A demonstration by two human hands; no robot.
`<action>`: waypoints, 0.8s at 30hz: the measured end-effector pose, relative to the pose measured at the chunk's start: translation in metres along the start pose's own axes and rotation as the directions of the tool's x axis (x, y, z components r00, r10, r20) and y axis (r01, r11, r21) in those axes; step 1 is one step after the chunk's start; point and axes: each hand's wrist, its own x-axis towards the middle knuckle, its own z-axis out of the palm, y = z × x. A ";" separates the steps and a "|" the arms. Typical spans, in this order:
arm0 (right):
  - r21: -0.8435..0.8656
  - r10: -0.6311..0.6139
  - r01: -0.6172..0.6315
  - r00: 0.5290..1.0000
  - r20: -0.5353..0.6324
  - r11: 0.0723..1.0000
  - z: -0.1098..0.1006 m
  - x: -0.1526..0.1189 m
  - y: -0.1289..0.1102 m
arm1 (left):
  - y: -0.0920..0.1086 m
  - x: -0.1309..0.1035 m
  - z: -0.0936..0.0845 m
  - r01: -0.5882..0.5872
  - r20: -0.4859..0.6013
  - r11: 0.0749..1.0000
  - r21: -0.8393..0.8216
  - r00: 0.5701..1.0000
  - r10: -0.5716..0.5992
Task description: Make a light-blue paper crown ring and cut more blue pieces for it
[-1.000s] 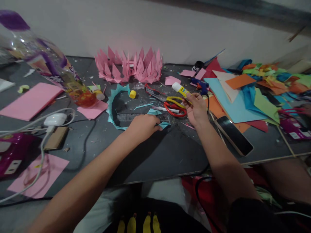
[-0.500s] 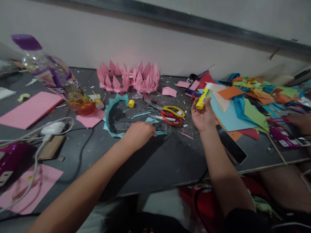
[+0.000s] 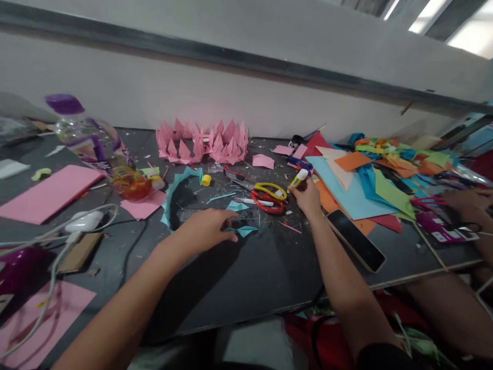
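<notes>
My left hand (image 3: 208,228) hovers over the front end of a curved teal paper band (image 3: 168,200), thumb and fingers apart around nothing visible. A folded teal piece (image 3: 246,230) lies just right of its fingertips. My right hand (image 3: 307,196) is closed round a yellow glue stick (image 3: 299,178), its white end pointing up and away. The yellow cap (image 3: 206,180) stands by the back end of the band. Between the hands lie red-and-yellow-handled scissors (image 3: 269,198), a clear ruler (image 3: 252,215) and another small teal piece (image 3: 236,206).
Behind are pink pointed paper rings (image 3: 202,146). At left stand a tilted-looking bottle (image 3: 103,149), pink paper (image 3: 54,192) and a white plug with cables (image 3: 83,221). Rightward lie a phone (image 3: 356,240), coloured paper (image 3: 354,190) and another person's hand (image 3: 466,200).
My right hand has come down and left with the glue stick, towards the table. My left hand's fingers have spread and moved slightly left of the teal piece. The camera view has tilted up.
</notes>
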 end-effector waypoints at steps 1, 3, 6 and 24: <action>0.005 0.003 -0.003 1.000 0.004 1.000 0.000 0.000 0.000 | -0.001 -0.001 -0.003 -0.002 -0.048 0.999 -0.043 0.999 0.000; 0.018 0.005 -0.005 1.000 0.006 1.000 0.001 0.000 0.001 | -0.006 -0.003 -0.010 0.016 -0.200 0.993 -0.120 0.979 -0.040; 0.053 0.000 0.001 1.000 -0.013 0.999 0.001 0.000 0.001 | -0.015 -0.004 -0.018 0.101 -0.403 0.971 -0.218 0.896 -0.184; 0.168 -0.307 0.409 0.850 -0.427 0.897 -0.023 -0.041 -0.057 | -0.007 -0.010 -0.017 -0.025 -0.258 0.996 -0.088 0.966 0.001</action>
